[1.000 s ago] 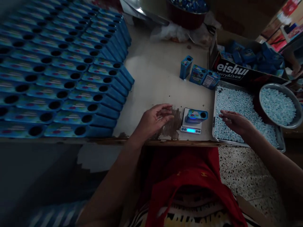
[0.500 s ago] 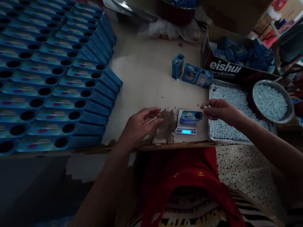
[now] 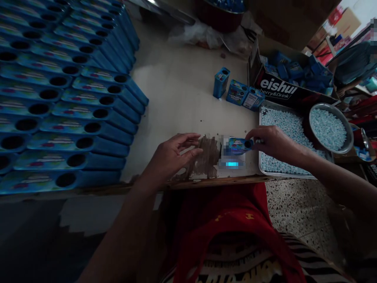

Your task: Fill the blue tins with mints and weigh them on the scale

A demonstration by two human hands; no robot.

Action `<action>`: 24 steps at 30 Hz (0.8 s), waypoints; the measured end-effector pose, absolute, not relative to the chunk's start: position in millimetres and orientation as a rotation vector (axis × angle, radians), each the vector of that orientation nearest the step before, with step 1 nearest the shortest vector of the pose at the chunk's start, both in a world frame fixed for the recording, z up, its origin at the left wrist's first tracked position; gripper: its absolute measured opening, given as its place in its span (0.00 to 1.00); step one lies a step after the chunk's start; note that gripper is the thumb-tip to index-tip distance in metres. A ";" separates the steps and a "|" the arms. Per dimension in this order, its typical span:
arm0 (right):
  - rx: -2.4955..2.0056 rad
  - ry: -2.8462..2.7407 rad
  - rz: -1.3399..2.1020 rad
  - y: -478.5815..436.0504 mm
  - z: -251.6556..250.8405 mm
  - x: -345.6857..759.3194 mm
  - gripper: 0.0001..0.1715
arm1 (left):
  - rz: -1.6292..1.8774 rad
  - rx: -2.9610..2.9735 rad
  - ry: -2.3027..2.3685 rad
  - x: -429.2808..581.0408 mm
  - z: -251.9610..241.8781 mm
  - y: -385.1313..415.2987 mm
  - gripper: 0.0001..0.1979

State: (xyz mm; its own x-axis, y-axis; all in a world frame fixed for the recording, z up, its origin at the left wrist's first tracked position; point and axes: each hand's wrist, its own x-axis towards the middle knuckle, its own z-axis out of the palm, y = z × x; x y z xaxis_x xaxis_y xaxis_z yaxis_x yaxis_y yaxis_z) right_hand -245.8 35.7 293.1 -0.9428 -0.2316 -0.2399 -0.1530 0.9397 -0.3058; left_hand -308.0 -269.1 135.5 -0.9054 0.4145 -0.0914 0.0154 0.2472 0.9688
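A small blue candy box (image 3: pixel 239 144) with a round dark hole lies over the small digital scale (image 3: pixel 224 157), whose display glows blue. My right hand (image 3: pixel 272 142) is closed at the box's right end, its fingers on the edge beside the hole. A few whitish candies (image 3: pixel 259 140) show between those fingers. To the left of the scale, my left hand (image 3: pixel 179 151) hovers above the worn table edge with its fingers apart, holding nothing. Just right of the scale is a metal tray (image 3: pixel 260 157) of pale blue and white candies.
Rows of blue boxes (image 3: pixel 97 141) with open holes fill the left side. A bowl (image 3: pixel 350 137) of candies rests over the tray. Behind it stands a black carton (image 3: pixel 282 88) of blue packs. Three blue boxes (image 3: pixel 236 92) stand farther back, near a plastic bag (image 3: pixel 194 33).
My right hand has come left onto the end of the box, which has shifted slightly right on the scale. My left hand has hardly moved.
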 end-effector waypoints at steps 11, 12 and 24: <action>0.006 2.764 -0.939 56.5 292.1 -253.6 0.03 | 1.651 0.485 2.217 -303.0 146.4 -264.2 0.31; 0.115 2.719 -1.090 70.7 289.2 -250.4 0.04 | 1.642 0.487 2.228 -302.9 147.2 -265.6 0.32; 0.629 2.264 -1.463 162.2 238.7 -194.0 0.31 | 1.451 0.652 2.394 -297.1 193.4 -236.0 0.28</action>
State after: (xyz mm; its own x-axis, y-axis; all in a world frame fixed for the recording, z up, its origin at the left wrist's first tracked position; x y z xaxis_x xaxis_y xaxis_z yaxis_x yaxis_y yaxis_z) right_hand -194.0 162.2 238.7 -0.8313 0.1659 -0.5305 0.5518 0.3612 -0.7517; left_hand -297.1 -236.0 193.4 -0.8636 0.5042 0.0054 0.2380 0.3981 0.8859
